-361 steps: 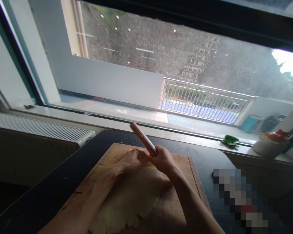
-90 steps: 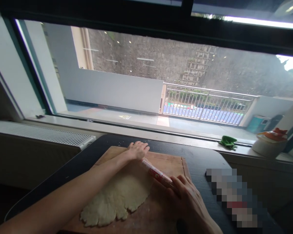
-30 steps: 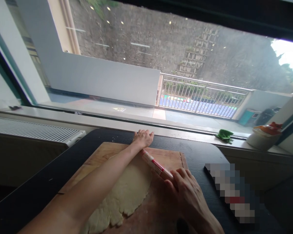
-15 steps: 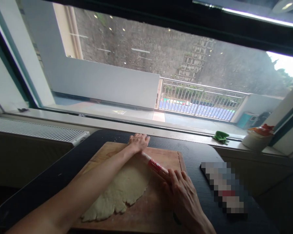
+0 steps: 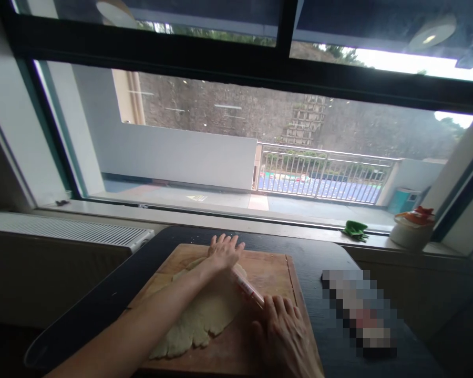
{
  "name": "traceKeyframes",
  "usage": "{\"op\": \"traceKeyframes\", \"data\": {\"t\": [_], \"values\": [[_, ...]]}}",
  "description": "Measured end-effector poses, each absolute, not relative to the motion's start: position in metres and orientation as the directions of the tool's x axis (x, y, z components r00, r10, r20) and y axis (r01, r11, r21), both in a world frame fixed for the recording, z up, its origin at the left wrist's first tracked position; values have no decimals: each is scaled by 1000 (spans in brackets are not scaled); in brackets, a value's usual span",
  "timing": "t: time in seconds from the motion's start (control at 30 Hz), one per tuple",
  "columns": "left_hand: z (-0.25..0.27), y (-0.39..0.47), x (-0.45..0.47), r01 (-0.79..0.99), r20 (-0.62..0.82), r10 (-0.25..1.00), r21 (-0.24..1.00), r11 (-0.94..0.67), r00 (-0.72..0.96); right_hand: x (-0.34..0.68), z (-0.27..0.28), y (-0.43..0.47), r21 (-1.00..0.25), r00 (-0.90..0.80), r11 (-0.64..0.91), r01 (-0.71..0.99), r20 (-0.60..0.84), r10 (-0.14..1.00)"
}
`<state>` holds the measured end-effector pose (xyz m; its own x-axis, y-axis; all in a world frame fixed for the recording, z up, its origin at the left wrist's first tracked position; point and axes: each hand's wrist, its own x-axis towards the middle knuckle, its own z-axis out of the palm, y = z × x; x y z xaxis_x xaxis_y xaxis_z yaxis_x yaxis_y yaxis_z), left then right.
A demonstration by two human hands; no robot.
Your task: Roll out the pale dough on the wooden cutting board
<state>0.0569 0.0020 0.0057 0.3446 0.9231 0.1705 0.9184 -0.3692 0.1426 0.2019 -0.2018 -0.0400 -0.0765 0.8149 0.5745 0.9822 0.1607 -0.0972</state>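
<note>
A flat, pale sheet of dough (image 5: 205,317) with a ragged near edge lies on a wooden cutting board (image 5: 268,273). A thin pinkish rolling pin (image 5: 247,289) rests across the dough's far right part. My left hand (image 5: 224,252) lies flat with spread fingers on the pin's far end. My right hand (image 5: 283,328) presses palm-down on its near end, covering that end.
The board sits on a dark table (image 5: 319,252) under a wide window. A blurred-out object (image 5: 358,310) lies to the right of the board. A radiator (image 5: 67,231) is at left. On the sill stand a green item (image 5: 353,229) and a white pot (image 5: 410,232).
Both hands and the pin have drawn back toward me over the dough since half a second ago. My head has tilted up, showing more of the window frame.
</note>
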Motion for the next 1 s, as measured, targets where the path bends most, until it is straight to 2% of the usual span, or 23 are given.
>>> {"op": "traceKeyframes", "data": {"t": [0.1, 0.27, 0.43, 0.7, 0.87, 1.0], "values": [[0, 15, 86, 912, 233, 916, 174, -371, 328, 206, -32, -202, -148, -61, 160, 976, 519, 853], [-5, 33, 108, 905, 164, 919, 180, -385, 358, 209, -22, -199, -194, -40, 147, 970, 469, 883], [-7, 28, 89, 899, 116, 915, 175, -401, 386, 204, -20, -203, -200, -50, 166, 966, 482, 875], [-4, -15, 29, 891, 171, 882, 42, -451, 438, 194, -27, -212, -146, -95, 202, 968, 532, 841], [7, -7, 49, 917, 13, 921, 79, -390, 390, 205, -21, -199, -192, -10, 117, 974, 483, 876], [6, 18, 83, 938, -1, 948, 145, -316, 319, 225, -17, -176, -204, 78, 11, 979, 422, 903]]}}
